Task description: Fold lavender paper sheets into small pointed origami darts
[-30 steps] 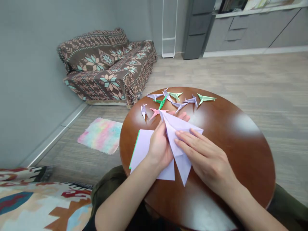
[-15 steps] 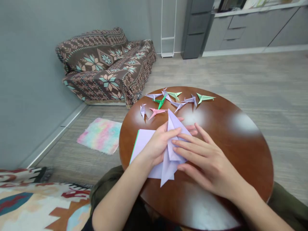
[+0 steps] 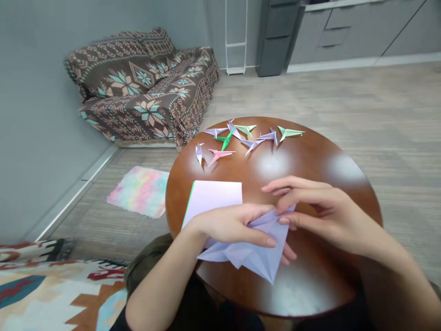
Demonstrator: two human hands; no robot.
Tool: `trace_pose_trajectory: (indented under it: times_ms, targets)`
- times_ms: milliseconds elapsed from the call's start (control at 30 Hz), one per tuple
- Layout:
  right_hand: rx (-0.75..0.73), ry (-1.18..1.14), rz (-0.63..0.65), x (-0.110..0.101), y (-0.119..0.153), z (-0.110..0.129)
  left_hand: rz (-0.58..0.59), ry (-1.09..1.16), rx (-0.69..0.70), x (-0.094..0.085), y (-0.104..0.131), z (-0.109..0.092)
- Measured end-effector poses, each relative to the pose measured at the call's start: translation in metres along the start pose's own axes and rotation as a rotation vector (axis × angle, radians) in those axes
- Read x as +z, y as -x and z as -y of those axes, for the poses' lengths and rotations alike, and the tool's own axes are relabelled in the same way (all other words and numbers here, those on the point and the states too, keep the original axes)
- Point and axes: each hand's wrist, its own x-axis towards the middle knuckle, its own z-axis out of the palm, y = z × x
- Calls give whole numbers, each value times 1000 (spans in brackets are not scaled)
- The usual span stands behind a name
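Note:
A partly folded sheet of lilac origami paper (image 3: 255,255) is held above the near part of the round table (image 3: 327,184). My left hand (image 3: 234,224) grips it, thumb on top and fingers underneath, some of them showing past its right side. With thumb and fingertips, my right hand (image 3: 317,207) pinches the paper's upper right corner. Beside and partly behind my left hand lies a stack of square paper (image 3: 217,195), lilac on top with a green edge at the left.
Several folded paper birds stand toward the table's far side, among them a pink bird (image 3: 220,155), a green bird (image 3: 225,139) and a pale green bird (image 3: 288,133). Beyond are a covered sofa (image 3: 148,92) and a pastel rug (image 3: 139,191) on the floor.
The lilac paper has turned, its point swinging away from the far side, and come lower and to the right. My right hand has gone from lying against it to pinching its corner.

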Motion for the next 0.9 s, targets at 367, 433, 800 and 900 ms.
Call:
trace_pose_trajectory:
  times_ms: [367,433,800,900]
  targets:
    - [140,-118,-16,-26,4,-6,-7,94,109,-1,-7,14]
    - [142,-106,-32,-26,4,-6,-7,106,123,-1,-8,14]
    - [201,-143,252,-22,1,-6,-23,-13,-5,-3,-5,8]
    - [231,-123,214,-28,4,-6,-93,-88,-25,-3,-3,-1]
